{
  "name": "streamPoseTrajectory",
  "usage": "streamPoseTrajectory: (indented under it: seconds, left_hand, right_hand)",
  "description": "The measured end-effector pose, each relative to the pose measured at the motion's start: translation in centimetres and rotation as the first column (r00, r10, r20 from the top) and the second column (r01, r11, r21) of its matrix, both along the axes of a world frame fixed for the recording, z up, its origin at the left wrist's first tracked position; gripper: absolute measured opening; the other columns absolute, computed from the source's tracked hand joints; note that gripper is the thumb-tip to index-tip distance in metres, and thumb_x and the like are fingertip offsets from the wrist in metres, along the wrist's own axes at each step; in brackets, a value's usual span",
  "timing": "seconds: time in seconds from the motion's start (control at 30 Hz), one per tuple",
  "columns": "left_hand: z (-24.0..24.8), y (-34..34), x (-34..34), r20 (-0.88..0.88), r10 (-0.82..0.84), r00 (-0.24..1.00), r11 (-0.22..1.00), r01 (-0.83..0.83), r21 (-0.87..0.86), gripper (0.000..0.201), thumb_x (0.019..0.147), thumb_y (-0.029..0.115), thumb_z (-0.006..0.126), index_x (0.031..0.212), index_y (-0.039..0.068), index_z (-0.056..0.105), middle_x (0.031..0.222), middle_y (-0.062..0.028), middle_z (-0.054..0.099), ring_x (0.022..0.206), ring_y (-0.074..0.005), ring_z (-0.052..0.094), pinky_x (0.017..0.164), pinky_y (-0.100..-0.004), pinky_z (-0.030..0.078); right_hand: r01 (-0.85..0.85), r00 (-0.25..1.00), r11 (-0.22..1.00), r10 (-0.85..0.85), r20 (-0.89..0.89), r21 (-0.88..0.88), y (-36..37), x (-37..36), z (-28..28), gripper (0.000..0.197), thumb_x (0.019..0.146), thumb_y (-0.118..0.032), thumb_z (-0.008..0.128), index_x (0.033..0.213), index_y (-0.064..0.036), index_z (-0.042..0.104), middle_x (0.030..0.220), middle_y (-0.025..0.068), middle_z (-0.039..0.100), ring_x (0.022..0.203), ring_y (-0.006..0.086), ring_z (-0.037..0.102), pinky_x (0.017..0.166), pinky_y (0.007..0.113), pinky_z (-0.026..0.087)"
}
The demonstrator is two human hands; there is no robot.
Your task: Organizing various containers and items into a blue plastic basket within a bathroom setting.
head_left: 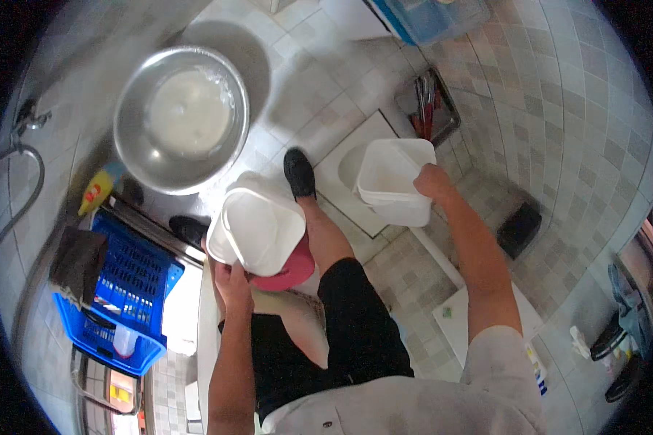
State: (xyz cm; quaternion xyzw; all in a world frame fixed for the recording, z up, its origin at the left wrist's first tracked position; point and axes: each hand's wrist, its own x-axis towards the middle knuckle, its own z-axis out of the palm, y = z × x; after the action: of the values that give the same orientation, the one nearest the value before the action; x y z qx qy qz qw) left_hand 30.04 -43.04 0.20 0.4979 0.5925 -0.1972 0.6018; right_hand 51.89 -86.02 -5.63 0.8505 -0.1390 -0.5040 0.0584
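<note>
My left hand [234,287] is closed on the near rim of a white plastic tub [292,235], tilted above my knee, with a round-edged white shape showing inside it. Out to the right, my right hand [433,181] grips the rim of another white square tub [397,209], which looks like two nested together. The tubs are apart from each other. Beneath the left tub a pinkish-red object [290,272] is partly covered, so its kind cannot be made out. At the far left a large steel basin [134,156] holds cloudy whitish liquid [191,112].
A blue plastic basket [134,283] and a yellow bottle [96,190] are at the left, below a wall tap [33,119]. A tray with red-handled tools [426,105] lies far right, near a dark block [519,230]. A white panel [355,170] lies on the tiles.
</note>
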Motion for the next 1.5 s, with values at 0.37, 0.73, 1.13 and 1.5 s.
streamPoseTrajectory:
  seconds: [0.37, 0.73, 1.13, 1.5]
  left_hand:
    - [1.8, 2.8, -0.2, 0.123, 0.105, 0.987, 0.994, -0.1, -0.045, 0.024, 0.091, 0.009, 0.057, 0.113, 0.001, 0.056, 0.089, -0.0036, 0.062, 0.069, -0.0085, 0.057, 0.057, -0.0225, 0.046]
    - [0.8, 4.0, -2.1, 0.174, 0.154, 0.973, 0.988, -0.153, -0.02, 0.018, 0.091, 0.009, 0.058, 0.107, 0.0, 0.056, 0.087, -0.0045, 0.062, 0.068, -0.0081, 0.057, 0.055, -0.0219, 0.044]
    - [1.1, 3.3, -1.2, 0.167, 0.097, 0.981, 0.994, -0.087, -0.064, 0.026, 0.091, 0.006, 0.056, 0.117, 0.0, 0.055, 0.099, -0.0078, 0.064, 0.077, -0.012, 0.063, 0.059, -0.0251, 0.052]
    - [1.9, 3.4, 0.5, 0.175, -0.026, 0.984, 0.998, 0.036, -0.056, 0.029, 0.09, 0.007, 0.055, 0.119, 0.0, 0.055, 0.1, -0.0076, 0.064, 0.074, -0.0128, 0.064, 0.057, -0.0243, 0.054]
  right_hand:
    - [-0.496, 0.731, 0.854, 0.311, -0.607, -0.16, -4.4, -5.7, 2.7, 0.036, 0.076, -0.015, 0.059, 0.108, -0.0013, 0.07, 0.117, 0.0192, 0.065, 0.109, 0.0343, 0.063, 0.091, 0.044, 0.051]
    - [-0.355, 0.747, 0.849, 0.007, -0.665, -0.39, -2.2, -6.4, 8.1, 0.04, 0.079, -0.018, 0.067, 0.118, -0.0091, 0.068, 0.121, 0.0138, 0.065, 0.111, 0.0337, 0.062, 0.088, 0.053, 0.052]
    - [-0.401, 0.683, 0.812, -0.044, -0.729, -0.424, -2.7, -7.3, 8.8, 0.05, 0.079, -0.022, 0.067, 0.128, -0.0126, 0.061, 0.129, 0.0113, 0.06, 0.117, 0.0319, 0.059, 0.093, 0.049, 0.051]
    - [-0.305, 0.815, 0.903, 0.083, -0.573, -0.304, -5.7, -11.1, 6.3, 0.039, 0.08, -0.017, 0.062, 0.118, -0.0062, 0.067, 0.127, 0.0131, 0.062, 0.117, 0.032, 0.06, 0.09, 0.047, 0.052]
